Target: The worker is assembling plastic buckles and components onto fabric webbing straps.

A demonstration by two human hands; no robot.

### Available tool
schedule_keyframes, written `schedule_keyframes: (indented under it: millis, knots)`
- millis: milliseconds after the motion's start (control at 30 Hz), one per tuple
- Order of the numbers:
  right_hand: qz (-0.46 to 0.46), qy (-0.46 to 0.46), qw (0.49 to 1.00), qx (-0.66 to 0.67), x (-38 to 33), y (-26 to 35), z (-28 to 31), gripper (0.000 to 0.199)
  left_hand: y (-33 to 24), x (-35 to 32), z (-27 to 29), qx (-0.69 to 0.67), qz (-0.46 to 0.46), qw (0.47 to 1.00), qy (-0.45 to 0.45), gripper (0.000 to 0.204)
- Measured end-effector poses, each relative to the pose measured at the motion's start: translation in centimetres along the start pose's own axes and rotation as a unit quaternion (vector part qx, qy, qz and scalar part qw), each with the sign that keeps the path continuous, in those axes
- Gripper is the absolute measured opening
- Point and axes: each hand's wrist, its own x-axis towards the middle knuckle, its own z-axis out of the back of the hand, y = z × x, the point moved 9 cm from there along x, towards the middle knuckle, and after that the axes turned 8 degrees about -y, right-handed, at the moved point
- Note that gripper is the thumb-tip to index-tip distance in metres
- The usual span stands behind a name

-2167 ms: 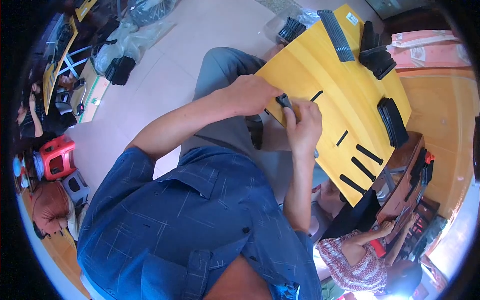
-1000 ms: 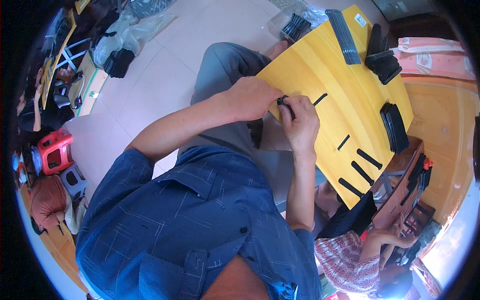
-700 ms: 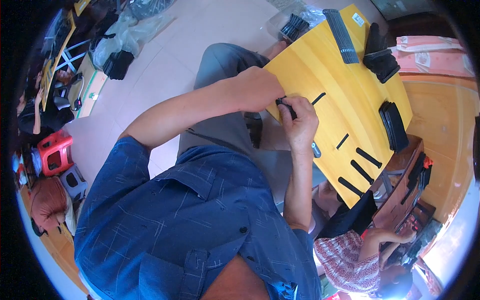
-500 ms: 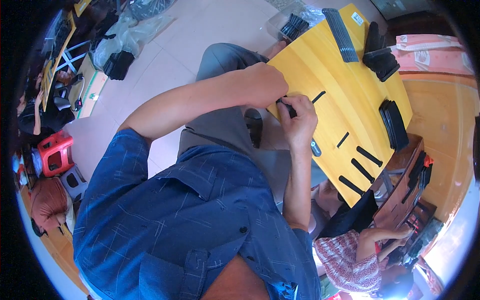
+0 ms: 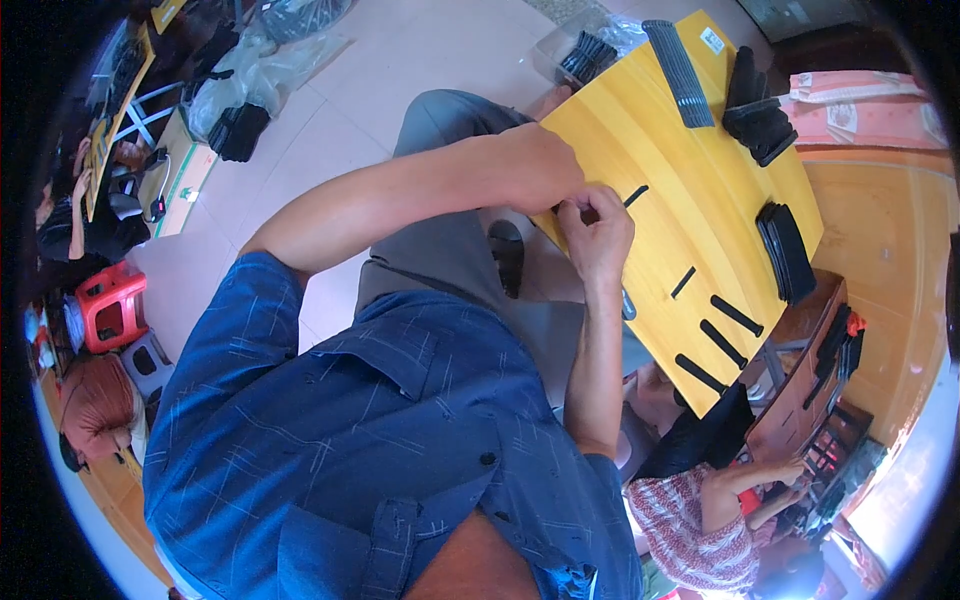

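Observation:
My left hand (image 5: 548,168) is closed at the near-left edge of a yellow wooden board (image 5: 725,220), its back toward me and its fingertips hidden. Against it, my right hand (image 5: 598,236) has thumb and fingers curled into a pinch. What either one grips cannot be made out. Just beyond my right hand lies a short thin black strip (image 5: 637,196), and a second black strip (image 5: 684,282) lies farther right. A grey rounded object (image 5: 628,304) shows partly beside my right wrist. Three black straps with wider ends, one being the middle strap (image 5: 724,343), lie along the board's right corner.
Farther back on the board are a row of dark strips (image 5: 678,72), a heap of black pieces (image 5: 757,110) and a black stack (image 5: 786,252). A clear bin (image 5: 585,55) stands behind. Another person (image 5: 700,520) works at lower right. A red stool (image 5: 110,305) stands left.
My right hand has turned slightly and its fingers have drawn up against my left hand. The black piece seen between them is now hidden. The other person's arms have shifted.

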Motion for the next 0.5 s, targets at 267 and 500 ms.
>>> schedule_keyframes:
  millis: [267,500]
  knots:
    - [-0.018,-0.05,0.996,0.068,-1.1,-0.1,1.6,0.005,3.6,-3.8,-1.3,-0.262,0.104,0.95,-0.132,0.035]
    - [-0.085,-0.027,0.979,0.186,-2.6,0.8,2.8,0.003,0.3,-3.1,-3.6,-0.462,0.048,0.857,-0.221,0.053]
